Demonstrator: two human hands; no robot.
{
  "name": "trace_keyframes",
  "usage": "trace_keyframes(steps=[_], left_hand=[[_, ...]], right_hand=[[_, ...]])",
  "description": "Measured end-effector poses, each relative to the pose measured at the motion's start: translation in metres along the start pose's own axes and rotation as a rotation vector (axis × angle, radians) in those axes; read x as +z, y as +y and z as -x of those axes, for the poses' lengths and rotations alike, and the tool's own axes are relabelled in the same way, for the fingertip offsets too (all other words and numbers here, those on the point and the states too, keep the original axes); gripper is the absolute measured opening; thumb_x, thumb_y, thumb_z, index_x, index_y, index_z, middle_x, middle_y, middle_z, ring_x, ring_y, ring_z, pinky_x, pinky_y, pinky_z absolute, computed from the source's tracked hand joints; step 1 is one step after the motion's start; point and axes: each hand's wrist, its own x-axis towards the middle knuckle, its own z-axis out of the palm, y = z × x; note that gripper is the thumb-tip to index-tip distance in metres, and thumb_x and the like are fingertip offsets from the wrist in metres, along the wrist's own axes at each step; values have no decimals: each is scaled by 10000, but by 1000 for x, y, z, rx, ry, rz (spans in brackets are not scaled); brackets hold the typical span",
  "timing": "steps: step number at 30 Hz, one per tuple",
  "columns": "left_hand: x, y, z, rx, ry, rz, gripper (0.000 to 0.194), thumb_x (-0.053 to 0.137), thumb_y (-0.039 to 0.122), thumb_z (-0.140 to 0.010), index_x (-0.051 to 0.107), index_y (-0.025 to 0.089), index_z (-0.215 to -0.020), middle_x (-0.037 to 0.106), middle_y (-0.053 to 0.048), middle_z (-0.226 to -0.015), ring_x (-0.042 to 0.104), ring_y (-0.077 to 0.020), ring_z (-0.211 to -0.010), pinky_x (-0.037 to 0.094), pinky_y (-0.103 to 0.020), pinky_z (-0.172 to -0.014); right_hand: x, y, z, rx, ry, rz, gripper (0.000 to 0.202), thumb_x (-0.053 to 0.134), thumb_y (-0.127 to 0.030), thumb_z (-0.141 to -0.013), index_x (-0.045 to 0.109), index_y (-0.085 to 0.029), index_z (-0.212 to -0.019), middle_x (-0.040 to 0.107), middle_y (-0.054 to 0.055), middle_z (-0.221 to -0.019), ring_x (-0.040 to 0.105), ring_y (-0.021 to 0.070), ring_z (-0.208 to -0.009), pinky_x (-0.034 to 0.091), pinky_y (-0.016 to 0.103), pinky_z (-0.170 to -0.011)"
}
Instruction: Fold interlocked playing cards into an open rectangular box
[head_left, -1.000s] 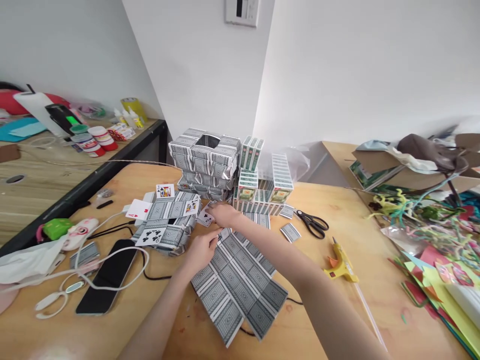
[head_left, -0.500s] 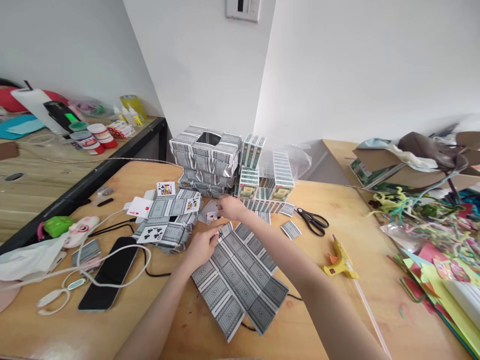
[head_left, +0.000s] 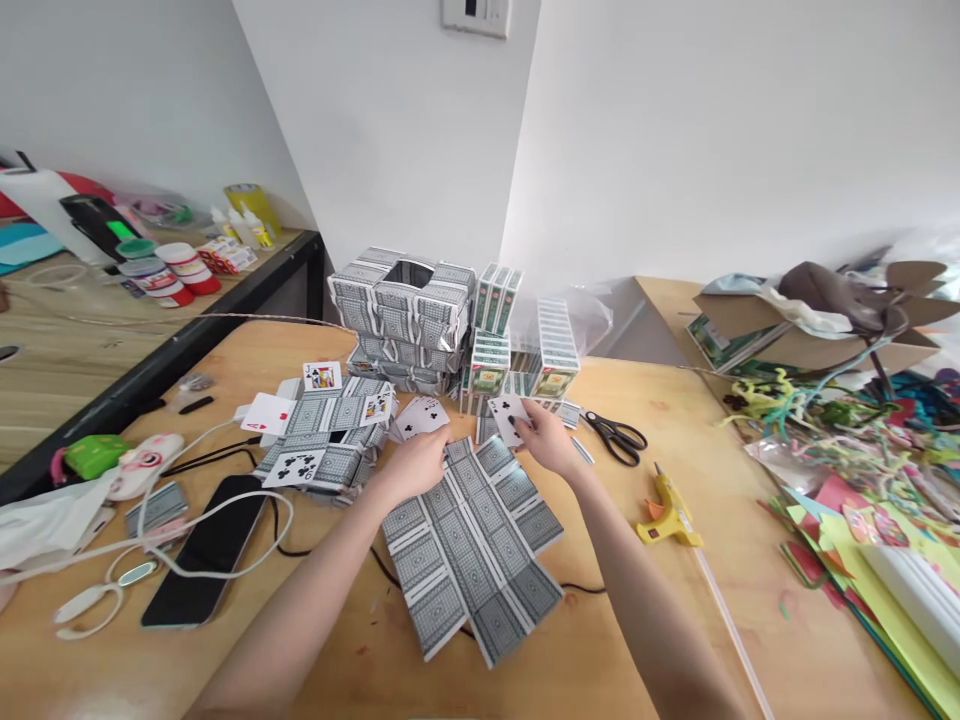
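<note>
In the head view, a panel of overlapping grey-backed playing cards (head_left: 472, 550) spreads in front of me, with card flaps out to both sides. My left hand (head_left: 420, 465) is closed on the panel's far left edge; its fingertips are partly hidden. Just past the panel's far right side, my right hand (head_left: 549, 440) pinches a white playing card (head_left: 507, 412), face up. Beyond my left hand lies a loose fan of face-up cards (head_left: 418, 418). To its left sits a card-covered piece (head_left: 319, 425) with a jack (head_left: 322, 376) and an ace of hearts (head_left: 268, 414) on it.
At the back stand a box built from cards (head_left: 401, 310) and stacked card packs (head_left: 556, 345). Black scissors (head_left: 616, 440) and a yellow glue gun (head_left: 670, 510) lie at right. A phone (head_left: 206, 550), white cable and black cords occupy the left. Coloured paper (head_left: 862, 570) fills the right side.
My right hand has moved right from the loose cards, now with a playing card in it. My left hand has shifted slightly farther away and right along the panel's edge.
</note>
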Motion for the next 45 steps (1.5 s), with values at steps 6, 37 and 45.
trace_keyframes(steps=[6,37,45], left_hand=[[-7,8,-5,89,11,196,147,356,157,-777,455,202,-876,585,-25,-802,552,-178,-752,378,-248,-627],[42,-17,-38,-9,153,134,301,340,377,-846,590,210,-858,624,-18,-683,552,-155,-605,318,-240,-529],[44,-18,-37,-11,142,147,324,318,369,-855,599,209,-864,622,-16,-672,552,-150,-616,323,-231,-546]], right_hand=[[-31,-3,27,80,250,-135,124,480,-300,-757,498,-203,-832,561,5,-733,547,162,-667,453,279,-595],[44,46,23,248,87,-420,261,517,-417,-733,518,-192,-865,513,-50,-437,430,106,-309,355,227,-329],[42,49,21,97,133,-191,176,495,-335,-745,548,-193,-833,584,6,-709,533,155,-637,421,263,-572]])
